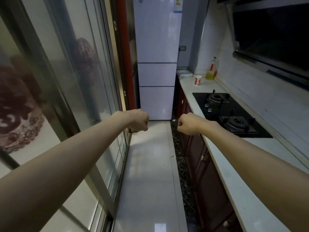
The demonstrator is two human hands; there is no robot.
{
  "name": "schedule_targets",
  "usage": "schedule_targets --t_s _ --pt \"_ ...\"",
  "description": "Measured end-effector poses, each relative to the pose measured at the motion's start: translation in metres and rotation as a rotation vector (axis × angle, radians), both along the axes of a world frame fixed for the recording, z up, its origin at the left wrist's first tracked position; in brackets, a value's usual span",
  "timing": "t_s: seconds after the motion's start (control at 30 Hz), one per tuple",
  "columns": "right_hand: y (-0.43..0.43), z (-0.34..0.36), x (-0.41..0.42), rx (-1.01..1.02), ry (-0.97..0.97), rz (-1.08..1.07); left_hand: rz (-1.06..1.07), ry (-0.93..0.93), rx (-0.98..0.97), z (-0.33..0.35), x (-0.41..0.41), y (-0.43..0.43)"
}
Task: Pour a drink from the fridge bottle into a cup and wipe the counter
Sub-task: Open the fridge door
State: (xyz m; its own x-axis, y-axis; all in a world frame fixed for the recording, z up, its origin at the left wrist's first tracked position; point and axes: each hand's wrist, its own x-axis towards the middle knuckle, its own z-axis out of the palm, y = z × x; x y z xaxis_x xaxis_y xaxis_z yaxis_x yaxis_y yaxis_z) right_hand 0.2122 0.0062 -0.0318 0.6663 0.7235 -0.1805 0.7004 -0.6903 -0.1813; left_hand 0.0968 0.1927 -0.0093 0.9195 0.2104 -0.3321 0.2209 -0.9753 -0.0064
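A tall white fridge (157, 57) stands closed at the far end of a narrow kitchen aisle. A white paper cup with red print (198, 80) sits on the white counter (234, 156) near the fridge. Both my arms reach straight forward over the floor. My left hand (139, 120) is a closed fist with nothing in it. My right hand (188, 123) is also a closed fist, held beside the counter's front edge. Both hands are well short of the fridge. No fridge bottle is in view.
A bottle of yellow oil (212, 69) stands behind the cup by the tiled wall. A black two-burner gas hob (229, 113) is set into the counter, under a dark range hood (274, 36). Sliding glass doors (71, 97) line the left. Dark red cabinets (199, 156) run below the counter.
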Motion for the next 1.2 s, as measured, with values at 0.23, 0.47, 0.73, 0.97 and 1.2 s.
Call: schedule_targets --t_s 0.23,0.47,0.73,0.97,1.2 --pt "0.028 -0.002 0.061 0.016 0.023 -0.036 -0.010 0.020 -0.025 -0.012 0.059 0.043" --pt "0.065 -0.016 0.147 0.043 0.025 -0.001 0.010 0.034 -0.004 -0.020 0.139 0.073" --pt "0.110 -0.006 0.264 0.067 0.015 0.071 0.054 -0.002 0.038 0.002 0.239 0.102" --pt "0.152 -0.007 0.338 0.105 0.039 0.111 0.087 -0.062 0.048 0.010 0.292 0.146" --pt "0.216 -0.021 0.403 0.049 0.064 0.131 0.074 -0.038 0.028 -0.008 0.360 0.205"
